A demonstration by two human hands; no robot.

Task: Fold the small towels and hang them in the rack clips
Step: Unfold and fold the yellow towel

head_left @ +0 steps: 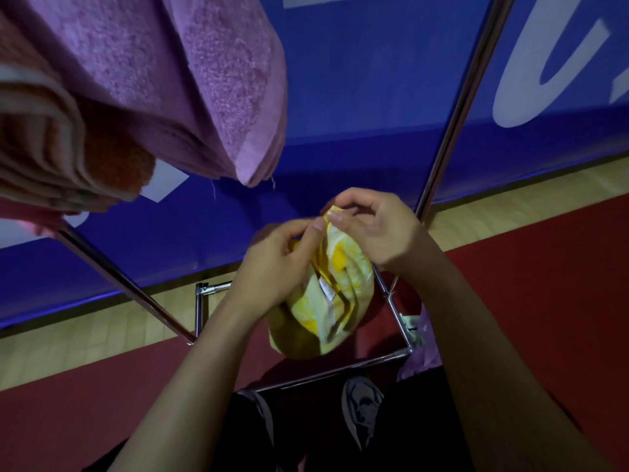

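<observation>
From the head camera I see both hands raised in front of me, working the same yellow towel (326, 301). My left hand (275, 264) pinches its upper edge between thumb and fingers, and my right hand (371, 226) pinches the top corner just beside it, fingers curled around the cloth. The towel hangs bunched below the two hands, a white label showing in its folds, in the air above the lower metal bars of the rack (343, 369). Up at the left, a purple towel (190, 86) hangs folded, with an orange towel (68, 144) touching it on its left side. I cannot see the clips that hold them. Behind the rack stands a blue banner (357, 97) with white lettering, and below it a red floor (544, 284).
</observation>
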